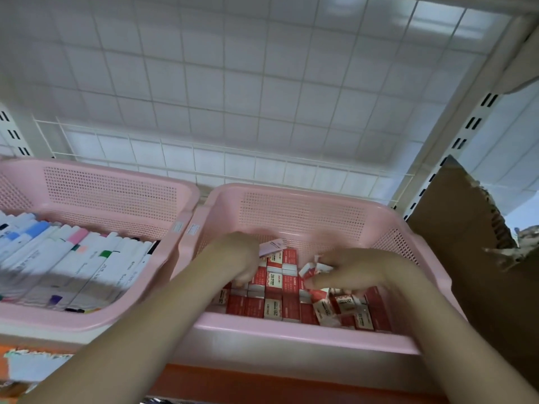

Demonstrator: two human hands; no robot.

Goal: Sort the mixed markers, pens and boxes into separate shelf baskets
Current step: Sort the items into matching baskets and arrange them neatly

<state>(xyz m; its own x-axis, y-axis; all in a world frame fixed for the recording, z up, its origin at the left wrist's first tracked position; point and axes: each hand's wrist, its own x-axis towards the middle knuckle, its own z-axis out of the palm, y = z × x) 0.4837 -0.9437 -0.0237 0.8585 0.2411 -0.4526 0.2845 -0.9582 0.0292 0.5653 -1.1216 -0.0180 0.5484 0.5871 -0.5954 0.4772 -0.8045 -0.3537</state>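
Two pink baskets stand side by side on the shelf. The right basket (291,330) holds several small red-and-white boxes (274,307), some stacked in rows, some loose at the right. Both my hands are inside it. My left hand (233,258) reaches down onto the stacked boxes, fingers bent over them; its grip is blurred. My right hand (358,268) pinches a red-and-white box (313,269) at the fingertips. The left basket (116,182) holds several white markers (73,263) with coloured caps, lying side by side.
A white wire-grid shelf (233,83) hangs close overhead. Slotted shelf uprights (472,123) rise at the right. A torn brown cardboard box (466,258) stands right of the baskets. An orange shelf edge (262,380) runs below.
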